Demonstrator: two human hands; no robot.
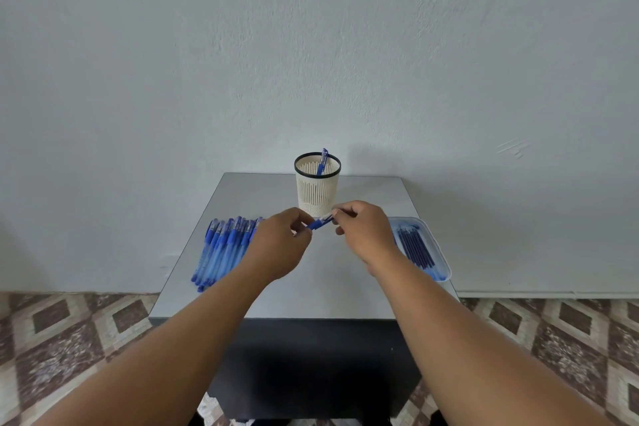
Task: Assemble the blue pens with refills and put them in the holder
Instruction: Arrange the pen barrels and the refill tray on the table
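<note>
A blue pen (320, 222) is held level above the middle of the table, in front of the holder. My left hand (281, 242) pinches its left end and my right hand (363, 230) pinches its right end. The white slotted holder (317, 194) with a black rim stands at the back centre, and one blue pen (322, 161) stands inside it. Several blue pens (223, 249) lie in a row on the left of the table, partly hidden by my left hand. A pale blue tray (444, 261) on the right holds several dark refills (416, 249).
The small grey table (311, 290) stands against a plain white wall (311, 45). Its near edge drops to a dark front panel. Patterned floor tiles (86, 328) show on both sides.
</note>
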